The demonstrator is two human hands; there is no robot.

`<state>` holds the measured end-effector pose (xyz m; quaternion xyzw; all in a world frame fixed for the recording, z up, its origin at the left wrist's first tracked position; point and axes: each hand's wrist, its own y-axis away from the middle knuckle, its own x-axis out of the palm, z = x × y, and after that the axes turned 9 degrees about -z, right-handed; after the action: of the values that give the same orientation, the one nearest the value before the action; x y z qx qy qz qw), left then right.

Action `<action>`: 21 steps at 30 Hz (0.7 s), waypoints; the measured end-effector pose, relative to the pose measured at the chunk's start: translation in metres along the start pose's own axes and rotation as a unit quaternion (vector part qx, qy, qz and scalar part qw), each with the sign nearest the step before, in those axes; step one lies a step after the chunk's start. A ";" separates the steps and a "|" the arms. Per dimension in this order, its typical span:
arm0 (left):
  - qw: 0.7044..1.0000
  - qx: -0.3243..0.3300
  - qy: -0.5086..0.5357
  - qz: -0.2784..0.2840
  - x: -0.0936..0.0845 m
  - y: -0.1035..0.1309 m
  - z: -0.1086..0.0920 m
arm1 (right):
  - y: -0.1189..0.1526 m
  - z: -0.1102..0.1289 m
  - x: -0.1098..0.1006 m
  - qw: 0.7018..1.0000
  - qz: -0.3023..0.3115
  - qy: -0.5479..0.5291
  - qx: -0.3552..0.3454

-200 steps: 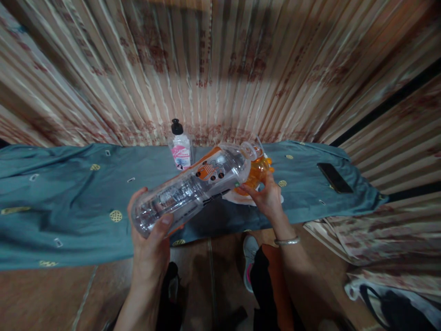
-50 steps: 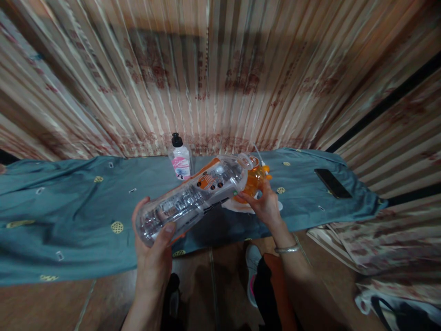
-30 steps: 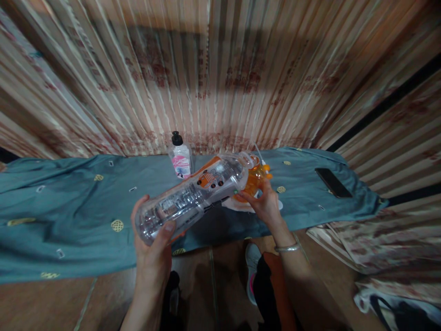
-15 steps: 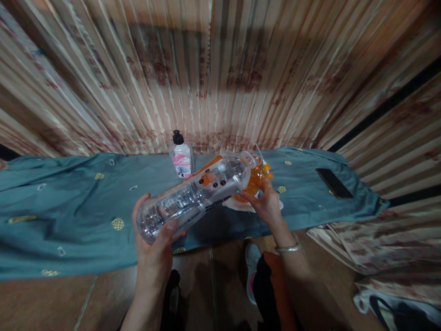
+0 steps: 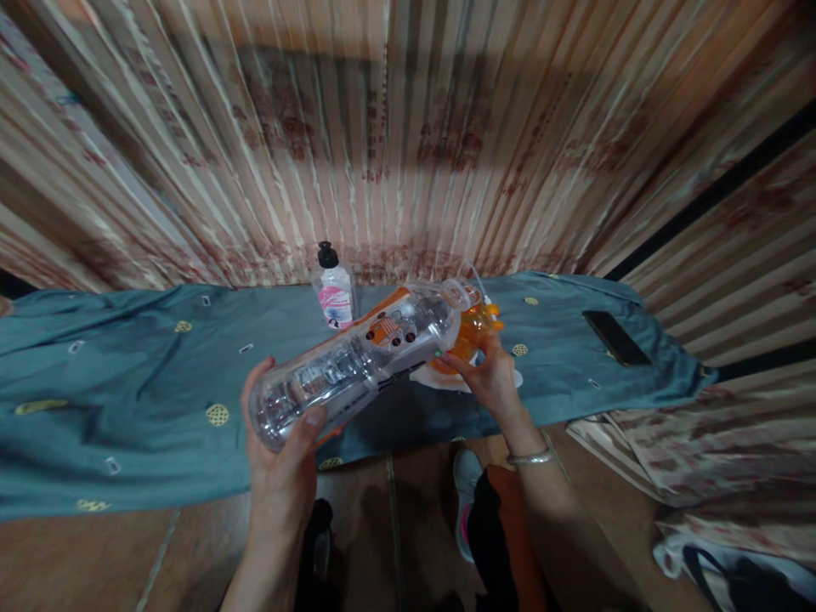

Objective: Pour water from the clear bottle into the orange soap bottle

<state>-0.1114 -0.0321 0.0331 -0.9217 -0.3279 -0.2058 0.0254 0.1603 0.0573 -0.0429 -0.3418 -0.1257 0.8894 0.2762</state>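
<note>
behind the tilted bottle [image 5: 357,361] stand a dispenser [image 5: 333,287] (phone [image 5: 615,337] rightward).

Clear, glossy plastic on that big bottle [image 5: 357,365], catching the light, with translucent orange plastic [image 5: 475,331] at its top end. The surface wears soft matt teal cloth [image 5: 127,382], rumpled. The small pump bottle [image 5: 334,289] looks like shiny plastic too. Polished metal bangle [image 5: 528,459] gleams. Curtain [image 5: 408,136] behind: pleated fabric with a slight sheen.
</note>
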 end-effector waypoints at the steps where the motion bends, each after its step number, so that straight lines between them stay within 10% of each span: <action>1: 1.000 -0.002 -0.004 0.000 0.000 0.000 0.000 | 0.000 0.000 0.000 1.000 0.001 0.000 0.002; 21: 1.000 -0.008 -0.013 -0.005 0.001 0.002 -0.004 | -0.001 0.001 0.000 1.000 0.002 0.005 -0.002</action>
<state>-0.1109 -0.0336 0.0370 -0.9227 -0.3316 -0.1962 0.0127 0.1602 0.0579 -0.0412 -0.3467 -0.1252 0.8881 0.2745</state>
